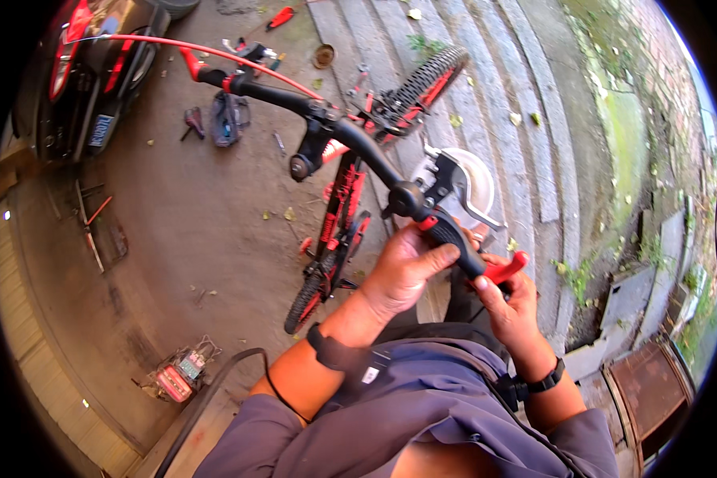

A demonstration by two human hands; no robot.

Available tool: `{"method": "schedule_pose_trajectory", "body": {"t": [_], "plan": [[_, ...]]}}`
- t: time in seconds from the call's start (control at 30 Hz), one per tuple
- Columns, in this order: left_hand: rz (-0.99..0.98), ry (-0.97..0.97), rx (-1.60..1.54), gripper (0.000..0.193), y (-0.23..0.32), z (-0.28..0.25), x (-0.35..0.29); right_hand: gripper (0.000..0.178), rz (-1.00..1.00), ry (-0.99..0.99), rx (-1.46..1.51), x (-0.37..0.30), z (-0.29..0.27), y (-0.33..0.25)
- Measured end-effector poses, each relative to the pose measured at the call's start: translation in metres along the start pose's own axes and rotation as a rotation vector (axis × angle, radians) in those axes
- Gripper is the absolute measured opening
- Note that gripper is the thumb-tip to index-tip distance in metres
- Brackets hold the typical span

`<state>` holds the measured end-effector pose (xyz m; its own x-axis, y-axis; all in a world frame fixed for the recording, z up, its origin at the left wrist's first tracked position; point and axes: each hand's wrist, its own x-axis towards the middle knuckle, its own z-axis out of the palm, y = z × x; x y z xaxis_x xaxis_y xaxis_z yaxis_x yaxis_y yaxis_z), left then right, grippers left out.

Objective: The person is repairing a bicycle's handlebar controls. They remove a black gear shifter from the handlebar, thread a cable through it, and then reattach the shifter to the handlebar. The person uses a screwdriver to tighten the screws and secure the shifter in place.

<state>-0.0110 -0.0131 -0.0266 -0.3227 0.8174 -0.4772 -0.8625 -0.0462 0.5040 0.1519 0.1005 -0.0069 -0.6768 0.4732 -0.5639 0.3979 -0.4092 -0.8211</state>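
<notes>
A black bicycle handlebar [370, 155] runs diagonally across the middle, above a red and black bicycle frame [342, 203]. At its near end is a black rubber grip [452, 240] with a red collar. My left hand [402, 269] is closed round this grip, thumb lying on top and fingers partly hidden beneath. Just beyond, my right hand [514, 309] pinches a red curved bar end [505, 269] at the grip's tip; some of its fingers are hidden behind it. A silver brake lever [468, 199] sticks out beside the grip, over a white round bucket [478, 171].
Stone steps [526, 103] rise at the right. At the upper left a black car [95, 88] is parked. Tools, a dark bag [229, 119] and a bicycle saddle [193, 122] lie on the ground. A red machine [177, 378] sits lower left, near a black cable [215, 382].
</notes>
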Motion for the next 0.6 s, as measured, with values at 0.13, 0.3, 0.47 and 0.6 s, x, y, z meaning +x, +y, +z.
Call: {"method": "schedule_pose_trajectory", "body": {"t": [0.13,0.3,0.47,0.6], "plan": [[0.029,0.028,0.039,0.028,-0.0026,-0.0023,0.0003,0.035,0.003,-0.007,-0.035,0.0009,-0.0018,0.0042],[0.020,0.022,-0.010,0.026,-0.0036,-0.0023,-0.0005,0.036,0.000,-0.008,-0.045,0.0010,-0.0035,0.0057],[0.016,0.014,-0.011,0.029,-0.0060,-0.0050,0.0001,0.038,0.000,-0.002,-0.049,0.0007,-0.0036,0.0049],[-0.007,0.019,-0.027,0.031,-0.0054,-0.0041,-0.0008,0.038,-0.016,-0.005,-0.077,0.0003,-0.0043,0.0049]]}}
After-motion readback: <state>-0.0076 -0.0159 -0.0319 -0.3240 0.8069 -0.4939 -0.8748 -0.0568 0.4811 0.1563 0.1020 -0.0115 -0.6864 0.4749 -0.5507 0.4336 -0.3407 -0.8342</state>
